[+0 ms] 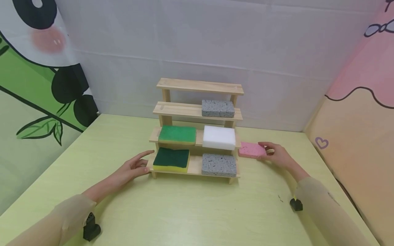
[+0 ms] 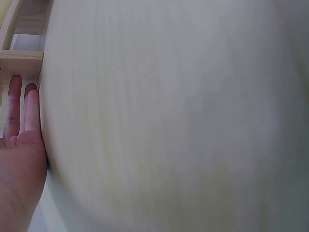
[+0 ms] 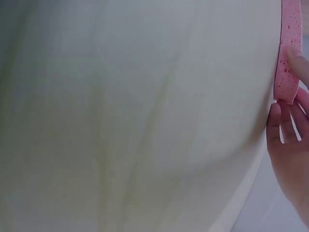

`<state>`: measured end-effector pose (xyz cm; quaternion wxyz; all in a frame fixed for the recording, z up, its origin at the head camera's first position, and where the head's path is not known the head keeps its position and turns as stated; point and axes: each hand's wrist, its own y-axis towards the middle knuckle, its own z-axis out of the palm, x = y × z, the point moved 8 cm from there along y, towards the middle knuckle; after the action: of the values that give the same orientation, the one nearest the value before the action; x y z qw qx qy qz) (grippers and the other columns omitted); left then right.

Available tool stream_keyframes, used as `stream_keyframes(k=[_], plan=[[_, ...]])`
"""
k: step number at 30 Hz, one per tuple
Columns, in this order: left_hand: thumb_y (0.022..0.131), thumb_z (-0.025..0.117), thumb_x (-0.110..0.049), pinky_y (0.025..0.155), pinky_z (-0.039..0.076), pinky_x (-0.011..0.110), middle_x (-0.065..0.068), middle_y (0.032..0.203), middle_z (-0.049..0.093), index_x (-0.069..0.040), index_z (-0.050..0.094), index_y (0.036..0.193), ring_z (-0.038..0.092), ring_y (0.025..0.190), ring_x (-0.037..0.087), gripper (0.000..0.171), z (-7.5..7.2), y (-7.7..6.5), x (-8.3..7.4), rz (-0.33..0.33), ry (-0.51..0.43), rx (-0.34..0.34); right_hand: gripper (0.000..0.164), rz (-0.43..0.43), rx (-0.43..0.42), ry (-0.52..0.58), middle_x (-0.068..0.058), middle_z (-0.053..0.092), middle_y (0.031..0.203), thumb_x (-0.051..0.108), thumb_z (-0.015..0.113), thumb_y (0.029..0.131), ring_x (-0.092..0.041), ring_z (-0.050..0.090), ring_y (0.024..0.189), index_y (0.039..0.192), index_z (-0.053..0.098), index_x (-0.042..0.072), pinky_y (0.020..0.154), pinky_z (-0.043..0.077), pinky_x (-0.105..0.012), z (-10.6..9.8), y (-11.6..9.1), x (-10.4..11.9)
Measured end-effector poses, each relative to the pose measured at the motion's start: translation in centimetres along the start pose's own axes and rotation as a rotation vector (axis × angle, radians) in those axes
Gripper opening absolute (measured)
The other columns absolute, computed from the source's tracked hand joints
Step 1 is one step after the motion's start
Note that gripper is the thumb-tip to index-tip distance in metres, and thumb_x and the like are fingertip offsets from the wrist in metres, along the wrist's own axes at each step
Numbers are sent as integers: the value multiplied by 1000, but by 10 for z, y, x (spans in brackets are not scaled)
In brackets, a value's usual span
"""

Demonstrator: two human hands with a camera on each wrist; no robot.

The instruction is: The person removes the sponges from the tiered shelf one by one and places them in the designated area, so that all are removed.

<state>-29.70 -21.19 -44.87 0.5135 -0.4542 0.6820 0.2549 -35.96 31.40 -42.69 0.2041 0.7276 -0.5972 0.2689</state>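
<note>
A pink sponge (image 1: pixel 250 150) with small holes lies flat beside the right end of the wooden tiered rack (image 1: pixel 199 85). My right hand (image 1: pixel 277 155) pinches its right end between thumb and fingers. In the right wrist view the pink sponge (image 3: pixel 289 53) shows edge-on against the table, fingertips at its near end. At the rack's left side, my left hand (image 1: pixel 130 169) reaches the end of the lowest shelf. Seen from the left wrist, that hand (image 2: pixel 21 159) has straight fingers right at the wood.
On the lowest shelf sit a dark green and yellow scouring sponge (image 1: pixel 170 159) and a grey speckled block (image 1: pixel 219 165). Above them are a green-topped sponge (image 1: pixel 177 134) and a white sponge (image 1: pixel 219 137). A second grey block (image 1: pixel 218 108) sits higher. A wall (image 1: pixel 246 37) stands behind.
</note>
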Motion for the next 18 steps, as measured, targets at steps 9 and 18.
stream_keyframes(k=[9,18], plan=[[102,54,-25,95,45,18,19,140,53,-25,21,158,61,114,2,64,1,-2,-2,11,-14,0,76,-23,99,120,-24,41,152,31,73,89,-44,46,133,152,36,9,111,35,-59,2,2,-11],[102,54,-29,106,43,40,19,141,53,-28,21,158,60,116,4,64,0,0,-1,-5,17,-6,77,14,177,288,-25,35,156,23,71,90,-46,36,142,154,30,6,116,25,-63,3,1,-19]])
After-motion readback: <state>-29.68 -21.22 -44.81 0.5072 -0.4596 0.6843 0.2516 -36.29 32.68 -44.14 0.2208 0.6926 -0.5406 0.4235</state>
